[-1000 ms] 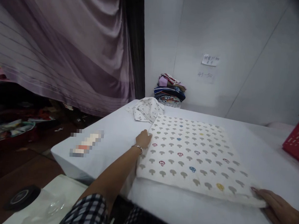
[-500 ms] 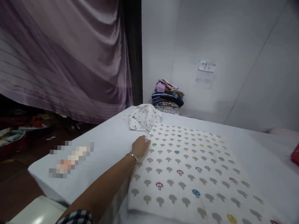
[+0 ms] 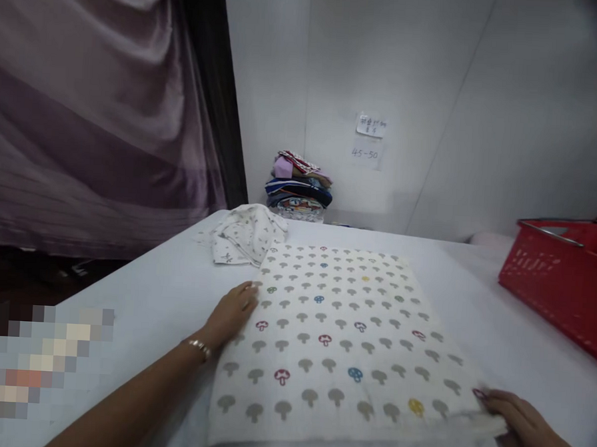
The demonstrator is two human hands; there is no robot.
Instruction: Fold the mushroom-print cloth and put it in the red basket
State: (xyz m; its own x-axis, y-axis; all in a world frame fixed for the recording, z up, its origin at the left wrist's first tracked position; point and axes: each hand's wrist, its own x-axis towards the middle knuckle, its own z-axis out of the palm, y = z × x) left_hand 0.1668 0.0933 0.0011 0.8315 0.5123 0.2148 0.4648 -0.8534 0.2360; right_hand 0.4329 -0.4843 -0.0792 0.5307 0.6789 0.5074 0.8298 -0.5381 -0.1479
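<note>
On the wall, a paper reads "45-50" below a blurred note.

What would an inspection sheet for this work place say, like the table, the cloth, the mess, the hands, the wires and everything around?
Surface: white table, smooth on top.
Job's things: mushroom-print cloth, spread out flat.
Clutter: crumpled white cloth by the far left corner; red basket at the right; a pixelated item at the left, can't tell what.
Hands: left hand touches the cloth's left edge, grip unclear; right hand has its fingers on the near right corner.
Cables: nothing seen.
Surroundings: purple curtain, pale wall with paper signs, stack of folded fabric.
</note>
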